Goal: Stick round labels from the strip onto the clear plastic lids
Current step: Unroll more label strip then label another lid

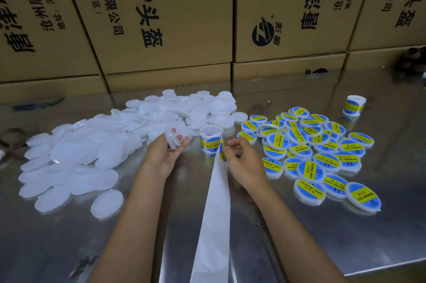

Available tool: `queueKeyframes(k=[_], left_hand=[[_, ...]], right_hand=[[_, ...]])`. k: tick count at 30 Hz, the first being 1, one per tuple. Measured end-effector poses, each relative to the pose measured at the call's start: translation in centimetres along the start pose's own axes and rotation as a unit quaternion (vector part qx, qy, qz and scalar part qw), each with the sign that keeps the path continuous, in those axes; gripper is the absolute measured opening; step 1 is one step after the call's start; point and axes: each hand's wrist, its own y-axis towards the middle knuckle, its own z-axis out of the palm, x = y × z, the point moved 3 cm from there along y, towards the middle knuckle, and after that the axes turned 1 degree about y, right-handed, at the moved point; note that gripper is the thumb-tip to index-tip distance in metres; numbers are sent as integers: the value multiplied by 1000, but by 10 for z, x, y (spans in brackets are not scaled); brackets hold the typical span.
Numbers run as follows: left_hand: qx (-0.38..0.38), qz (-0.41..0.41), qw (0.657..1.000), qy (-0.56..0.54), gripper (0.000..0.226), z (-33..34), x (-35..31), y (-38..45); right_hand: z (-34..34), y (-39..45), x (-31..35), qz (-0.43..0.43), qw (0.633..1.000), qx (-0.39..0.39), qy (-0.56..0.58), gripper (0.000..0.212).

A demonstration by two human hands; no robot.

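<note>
A roll of blue and yellow round labels (211, 138) stands upright at the middle of the metal table (299, 225). Its bare white backing strip (213, 218) runs from the roll down toward me. My right hand (244, 163) pinches a label (222, 154) at the strip's top edge, just beside the roll. My left hand (167, 151) holds a small stack of clear plastic lids (174, 138) edge-on, left of the roll. A big heap of plain clear lids (110, 144) spreads over the left half of the table. Labelled lids (315, 151) lie piled on the right.
Brown cardboard boxes (161, 17) with black print form a wall along the table's far side. A second label roll (355, 105) stands at the back right. The table's front right edge (391, 269) shows near the corner of the view.
</note>
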Motion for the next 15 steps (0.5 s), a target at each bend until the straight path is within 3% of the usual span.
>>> queueKeyframes(k=[4, 12, 15], left_hand=[[33, -50, 998, -20, 39, -1, -5, 3], [6, 50, 971, 234, 26, -5, -17, -2], [-39, 112, 948, 297, 39, -11, -25, -6]], right_hand=[[0, 0, 0, 1, 1000, -3, 3, 8], [-1, 0, -2, 0, 1000, -7, -1, 7], [-1, 0, -2, -1, 1000, -6, -1, 7]])
